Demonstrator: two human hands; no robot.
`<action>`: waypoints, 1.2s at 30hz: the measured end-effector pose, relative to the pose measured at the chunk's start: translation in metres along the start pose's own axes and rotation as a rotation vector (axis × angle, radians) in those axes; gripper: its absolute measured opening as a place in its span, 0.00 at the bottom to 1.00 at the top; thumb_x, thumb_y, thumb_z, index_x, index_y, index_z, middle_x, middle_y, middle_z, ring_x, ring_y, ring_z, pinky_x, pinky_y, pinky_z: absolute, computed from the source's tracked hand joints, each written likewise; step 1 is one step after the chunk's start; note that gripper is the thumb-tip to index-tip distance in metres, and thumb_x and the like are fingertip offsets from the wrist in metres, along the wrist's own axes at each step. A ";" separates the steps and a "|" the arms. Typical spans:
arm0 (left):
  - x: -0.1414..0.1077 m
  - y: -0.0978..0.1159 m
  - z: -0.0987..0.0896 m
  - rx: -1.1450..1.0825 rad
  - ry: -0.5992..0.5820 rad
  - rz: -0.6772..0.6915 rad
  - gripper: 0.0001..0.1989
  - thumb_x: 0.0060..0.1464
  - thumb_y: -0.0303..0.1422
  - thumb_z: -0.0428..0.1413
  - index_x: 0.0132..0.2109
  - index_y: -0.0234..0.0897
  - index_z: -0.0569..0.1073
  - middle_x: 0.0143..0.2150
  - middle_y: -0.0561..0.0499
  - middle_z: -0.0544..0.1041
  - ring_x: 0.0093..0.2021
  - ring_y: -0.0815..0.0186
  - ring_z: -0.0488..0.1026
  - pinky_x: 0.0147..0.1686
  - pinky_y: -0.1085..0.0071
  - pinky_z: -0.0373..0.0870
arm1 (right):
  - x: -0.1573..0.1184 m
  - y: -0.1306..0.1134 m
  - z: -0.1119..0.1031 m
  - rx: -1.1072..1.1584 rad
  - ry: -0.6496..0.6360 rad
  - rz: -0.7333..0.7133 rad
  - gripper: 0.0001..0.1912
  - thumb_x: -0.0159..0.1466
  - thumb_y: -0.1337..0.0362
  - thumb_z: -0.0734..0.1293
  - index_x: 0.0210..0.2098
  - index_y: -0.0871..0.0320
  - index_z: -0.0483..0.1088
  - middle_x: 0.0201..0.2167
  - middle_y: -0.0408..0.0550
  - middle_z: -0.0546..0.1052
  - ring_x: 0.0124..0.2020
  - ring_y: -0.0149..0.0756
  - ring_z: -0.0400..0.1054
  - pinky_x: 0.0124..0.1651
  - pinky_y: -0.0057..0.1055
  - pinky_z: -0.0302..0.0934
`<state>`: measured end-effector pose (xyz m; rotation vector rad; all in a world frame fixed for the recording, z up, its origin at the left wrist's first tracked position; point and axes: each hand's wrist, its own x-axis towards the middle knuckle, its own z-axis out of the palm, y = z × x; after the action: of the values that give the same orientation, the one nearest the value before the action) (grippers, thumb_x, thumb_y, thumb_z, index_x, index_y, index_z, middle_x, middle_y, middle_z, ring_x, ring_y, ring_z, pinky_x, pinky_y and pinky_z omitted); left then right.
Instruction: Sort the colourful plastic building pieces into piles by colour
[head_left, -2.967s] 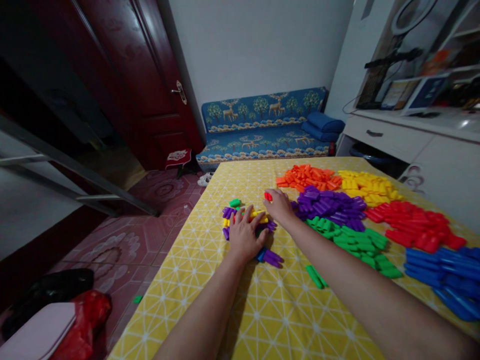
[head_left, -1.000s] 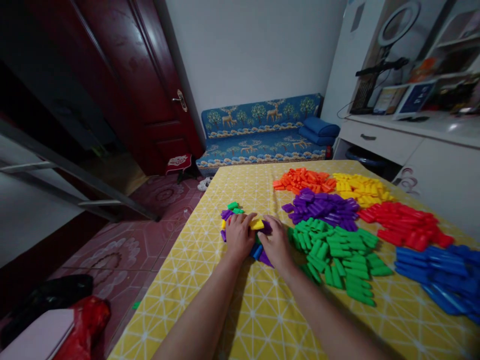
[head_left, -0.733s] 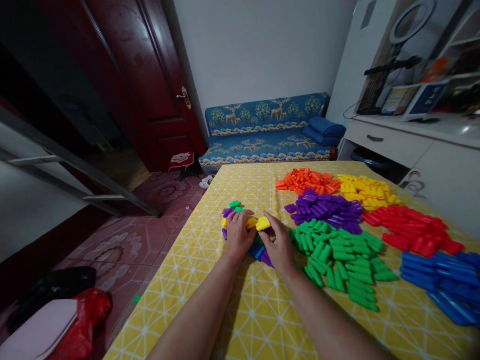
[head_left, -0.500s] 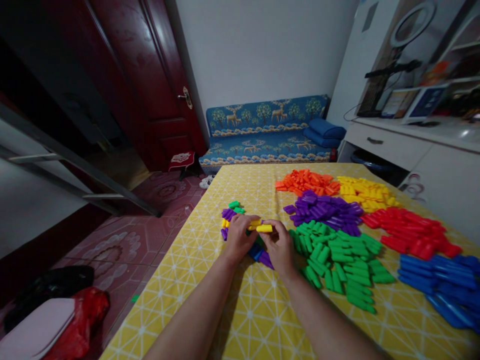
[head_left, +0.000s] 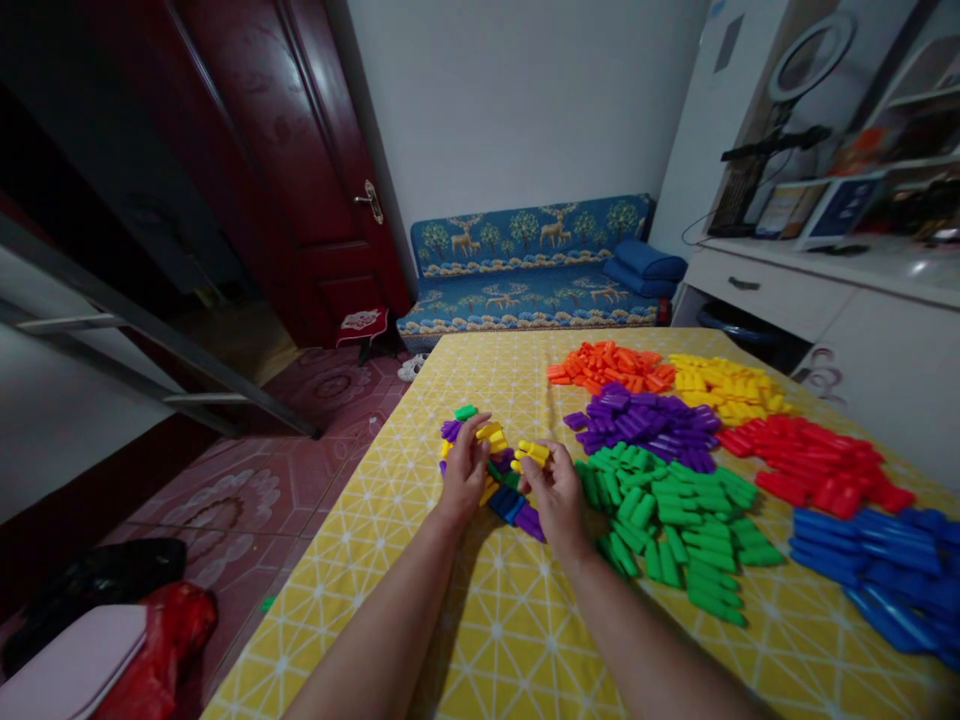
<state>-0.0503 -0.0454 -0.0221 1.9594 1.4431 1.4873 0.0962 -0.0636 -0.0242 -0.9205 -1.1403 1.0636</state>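
Note:
My left hand (head_left: 465,472) has its fingers closed around a yellow plastic building block (head_left: 493,436). A short gap to the right, my right hand (head_left: 556,492) pinches another yellow piece (head_left: 533,453) with small knobs, which looks like more than one block together. Beneath and between the hands lies a cluster of blocks, among them dark blue blocks (head_left: 507,505) and purple blocks (head_left: 531,522). A green block (head_left: 466,412) shows beyond my left hand. My left hand partly hides this cluster.
Loose blocks lie in colour piles on the yellow tablecloth (head_left: 480,640): green (head_left: 675,510), purple (head_left: 649,420), orange (head_left: 611,367), yellow (head_left: 724,385), red (head_left: 817,462) and blue (head_left: 877,565). A patterned sofa (head_left: 525,300) stands past the table's far edge.
My hands have moved apart, and the yellow pieces that were close together are now separated, one in each hand. More of the blue and purple blocks below shows.

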 end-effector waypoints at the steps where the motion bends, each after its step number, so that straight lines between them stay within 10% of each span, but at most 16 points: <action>1: -0.001 0.001 0.002 -0.076 -0.010 -0.011 0.19 0.66 0.38 0.44 0.61 0.41 0.59 0.57 0.42 0.72 0.52 0.61 0.74 0.47 0.64 0.74 | -0.001 0.000 0.001 -0.019 -0.027 -0.005 0.17 0.61 0.52 0.68 0.44 0.55 0.66 0.26 0.41 0.74 0.25 0.33 0.69 0.30 0.30 0.65; 8: 0.001 0.001 0.005 -0.212 0.024 -0.088 0.15 0.60 0.40 0.53 0.51 0.38 0.69 0.40 0.47 0.79 0.39 0.62 0.78 0.40 0.66 0.76 | -0.002 -0.003 -0.001 -0.183 -0.113 -0.207 0.09 0.59 0.57 0.69 0.36 0.55 0.72 0.53 0.51 0.70 0.49 0.40 0.70 0.38 0.30 0.68; 29: -0.001 0.003 -0.001 -0.122 -0.095 0.032 0.18 0.63 0.33 0.48 0.57 0.38 0.71 0.33 0.51 0.77 0.31 0.68 0.73 0.34 0.72 0.70 | 0.000 0.006 -0.001 -0.216 -0.035 -0.294 0.07 0.59 0.59 0.72 0.37 0.52 0.76 0.46 0.49 0.69 0.50 0.39 0.68 0.48 0.34 0.69; 36: -0.002 0.001 -0.002 -0.086 -0.089 0.058 0.15 0.64 0.33 0.49 0.54 0.38 0.72 0.37 0.48 0.81 0.37 0.64 0.78 0.42 0.67 0.73 | 0.011 -0.035 -0.018 -0.187 0.159 -0.365 0.09 0.59 0.58 0.71 0.38 0.55 0.75 0.49 0.51 0.68 0.48 0.40 0.69 0.39 0.32 0.70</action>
<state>-0.0515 -0.0479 -0.0214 2.0043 1.2754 1.4414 0.1208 -0.0628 0.0079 -0.8820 -1.2309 0.5857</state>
